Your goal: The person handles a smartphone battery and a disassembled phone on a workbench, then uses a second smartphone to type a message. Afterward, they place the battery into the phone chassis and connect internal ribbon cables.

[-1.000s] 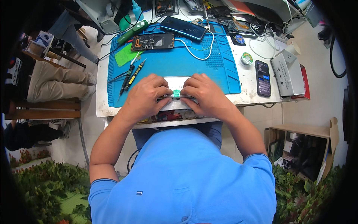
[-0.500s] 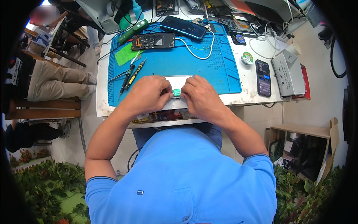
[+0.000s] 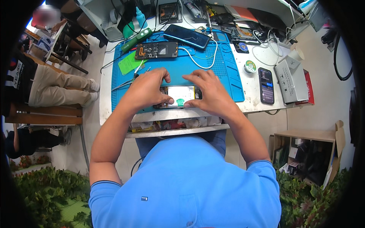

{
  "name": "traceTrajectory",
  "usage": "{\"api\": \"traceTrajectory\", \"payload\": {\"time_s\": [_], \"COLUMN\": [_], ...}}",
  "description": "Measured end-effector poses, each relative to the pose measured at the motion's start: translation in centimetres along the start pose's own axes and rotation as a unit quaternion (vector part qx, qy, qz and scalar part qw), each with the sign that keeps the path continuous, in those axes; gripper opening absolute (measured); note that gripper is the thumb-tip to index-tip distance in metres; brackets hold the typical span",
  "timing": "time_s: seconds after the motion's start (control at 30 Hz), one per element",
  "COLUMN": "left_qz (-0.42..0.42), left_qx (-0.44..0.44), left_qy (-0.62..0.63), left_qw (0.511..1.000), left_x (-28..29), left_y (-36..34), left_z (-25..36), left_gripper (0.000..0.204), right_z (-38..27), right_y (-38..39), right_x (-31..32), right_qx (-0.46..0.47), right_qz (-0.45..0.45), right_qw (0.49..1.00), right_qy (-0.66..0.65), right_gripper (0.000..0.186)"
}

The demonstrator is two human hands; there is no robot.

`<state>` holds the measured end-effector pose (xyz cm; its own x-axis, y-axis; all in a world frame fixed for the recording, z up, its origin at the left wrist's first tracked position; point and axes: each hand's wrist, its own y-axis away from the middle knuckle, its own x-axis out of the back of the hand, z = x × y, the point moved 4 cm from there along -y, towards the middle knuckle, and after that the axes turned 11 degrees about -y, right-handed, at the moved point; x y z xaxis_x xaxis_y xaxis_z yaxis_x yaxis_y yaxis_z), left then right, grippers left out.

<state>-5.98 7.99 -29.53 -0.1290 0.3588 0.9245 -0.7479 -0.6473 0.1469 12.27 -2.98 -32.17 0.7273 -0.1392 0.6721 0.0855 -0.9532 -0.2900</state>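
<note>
An opened phone [image 3: 197,94] lies at the front edge of the blue mat, its insides facing up. In it sits a silver battery [image 3: 181,92] with a green tab [image 3: 180,102] on its near part. My left hand [image 3: 146,89] is at the phone's left end, thumb on the battery's near left part, fingers arched beyond the far edge. My right hand [image 3: 213,91] mirrors it, thumb on the battery right of the tab, fingers spread off the phone. Both hands are open.
On the blue mat [image 3: 228,81] lie a phone back frame [image 3: 163,50], a dark blue phone [image 3: 186,37] and a green-handled tool [image 3: 137,40]. Right of it are a small round tin [image 3: 249,66], a lit phone [image 3: 267,85] and a white box [image 3: 291,78]. An open drawer [image 3: 178,123] sits below.
Both hands have let go of the green tab and opened, fingers moving outward and away, thumbs now on the battery. The opened phone is more exposed.
</note>
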Motion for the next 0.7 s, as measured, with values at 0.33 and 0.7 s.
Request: {"api": "traceTrajectory", "payload": {"time_s": [0.33, 0.7], "left_qz": [-0.001, 0.053], "left_qx": [-0.158, -0.161], "left_qy": [-0.031, -0.072], "left_qw": [0.987, 0.983], "left_x": [-1.1, -1.2], "left_y": [0.7, 2.1], "left_z": [-0.3, -0.3], "left_gripper": [0.053, 0.036], "right_z": [1.0, 0.8], "right_y": [0.2, 1.7], "right_x": [-0.4, -0.2], "right_qx": [0.031, 0.045], "right_qz": [-0.11, -0.019], "right_qw": [0.993, 0.999], "right_qy": [0.015, 0.019], "right_gripper": [0.055, 0.047]}}
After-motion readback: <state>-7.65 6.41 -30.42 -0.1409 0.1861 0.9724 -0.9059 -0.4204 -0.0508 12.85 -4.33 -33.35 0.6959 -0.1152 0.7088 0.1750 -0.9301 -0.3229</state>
